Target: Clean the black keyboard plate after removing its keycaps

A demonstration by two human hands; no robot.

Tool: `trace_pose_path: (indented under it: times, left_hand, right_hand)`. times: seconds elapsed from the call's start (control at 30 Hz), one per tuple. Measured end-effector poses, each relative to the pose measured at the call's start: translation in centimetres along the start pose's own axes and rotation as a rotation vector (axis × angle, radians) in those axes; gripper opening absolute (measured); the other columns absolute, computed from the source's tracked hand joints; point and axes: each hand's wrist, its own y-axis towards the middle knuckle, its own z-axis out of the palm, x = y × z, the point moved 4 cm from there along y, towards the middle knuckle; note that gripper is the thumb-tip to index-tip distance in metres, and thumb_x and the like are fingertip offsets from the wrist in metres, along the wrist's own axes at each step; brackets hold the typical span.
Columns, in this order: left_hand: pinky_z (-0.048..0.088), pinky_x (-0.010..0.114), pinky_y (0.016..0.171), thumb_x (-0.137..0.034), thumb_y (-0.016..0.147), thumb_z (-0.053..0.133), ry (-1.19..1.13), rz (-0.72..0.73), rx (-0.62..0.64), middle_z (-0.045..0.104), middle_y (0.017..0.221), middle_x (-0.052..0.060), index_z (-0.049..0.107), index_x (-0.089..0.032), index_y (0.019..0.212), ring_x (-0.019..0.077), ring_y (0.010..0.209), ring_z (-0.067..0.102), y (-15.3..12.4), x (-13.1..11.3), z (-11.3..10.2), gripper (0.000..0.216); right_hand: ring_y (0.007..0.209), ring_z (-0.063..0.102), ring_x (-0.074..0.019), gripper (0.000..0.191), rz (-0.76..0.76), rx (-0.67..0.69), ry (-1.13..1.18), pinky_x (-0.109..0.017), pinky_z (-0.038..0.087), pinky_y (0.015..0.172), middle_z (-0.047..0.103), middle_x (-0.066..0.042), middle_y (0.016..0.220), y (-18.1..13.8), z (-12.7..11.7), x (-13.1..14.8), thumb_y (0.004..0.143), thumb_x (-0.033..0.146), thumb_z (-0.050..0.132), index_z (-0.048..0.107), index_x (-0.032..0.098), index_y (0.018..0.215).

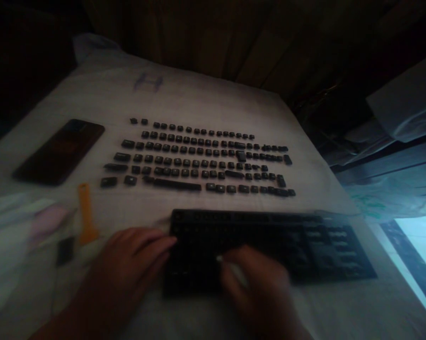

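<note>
I had the left hand (138,255) at the dark keyboard (269,236)'s left edge, fingers close together; from my end I couldn't tell whether they gripped it. The right hand (257,276), over the keyboard, pinched a pale object (239,274) too blurred to name. Loose keycaps (192,150) lay in rows beyond both hands, an orange tool (86,215) left of the left hand, a phone (62,151) farther out.
</note>
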Motion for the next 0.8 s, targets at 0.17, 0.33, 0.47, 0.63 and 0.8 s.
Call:
trace_pose_path:
  times: [0.17,0.33,0.47,0.63,0.8]
  left_hand:
    - [0.056,0.031,0.072,-0.034,0.101,0.046,-0.016,0.004,-0.002,0.076,0.096,-0.002,0.066,-0.028,0.111,0.0162,0.082,0.071,0.0,0.0,0.0,0.024]
    - [0.056,0.033,0.074,-0.034,0.1,0.048,-0.027,-0.029,0.012,0.075,0.098,-0.001,0.067,-0.03,0.113,0.0172,0.084,0.071,-0.4,0.2,0.2,0.023]
    - [0.055,0.032,0.074,-0.032,0.099,0.048,-0.031,-0.013,0.004,0.076,0.098,-0.001,0.067,-0.029,0.113,0.0169,0.084,0.07,-0.2,0.1,0.1,0.023]
    - [0.056,0.031,0.073,-0.032,0.1,0.047,-0.017,0.001,-0.013,0.076,0.096,-0.002,0.066,-0.029,0.111,0.016,0.082,0.071,0.0,0.1,0.0,0.022]
    - [0.057,0.032,0.073,-0.033,0.1,0.046,-0.009,-0.006,0.006,0.076,0.097,-0.002,0.066,-0.029,0.112,0.0165,0.083,0.071,-0.2,0.1,0.1,0.023]
  right_hand:
    - [0.05,0.065,-0.0116,0.021,-0.03,-0.037,-0.017,-0.021,0.046,0.051,0.067,0.002,0.061,1.2,-1.4,0.1,0.087,0.012,0.052,0.067,0.019,0.075]
    - [0.052,0.066,-0.0124,0.022,-0.008,-0.062,-0.055,-0.023,0.046,0.054,0.068,0.001,0.063,0.6,-0.3,0.0,0.09,0.014,0.05,0.068,0.019,0.079]
    - [0.051,0.062,-0.0132,0.026,0.031,-0.063,-0.067,-0.025,0.043,0.054,0.065,0.0,0.061,0.1,0.3,-0.2,0.091,0.016,0.048,0.067,0.02,0.073]
    - [0.047,0.06,-0.0118,0.027,-0.016,-0.016,-0.067,-0.023,0.042,0.051,0.062,0.001,0.056,0.6,-0.3,0.2,0.085,0.012,0.047,0.065,0.019,0.066]
    - [0.048,0.062,-0.0115,0.025,-0.013,0.042,-0.035,-0.021,0.043,0.05,0.064,0.001,0.057,0.7,-0.6,0.3,0.081,0.01,0.048,0.066,0.019,0.066]
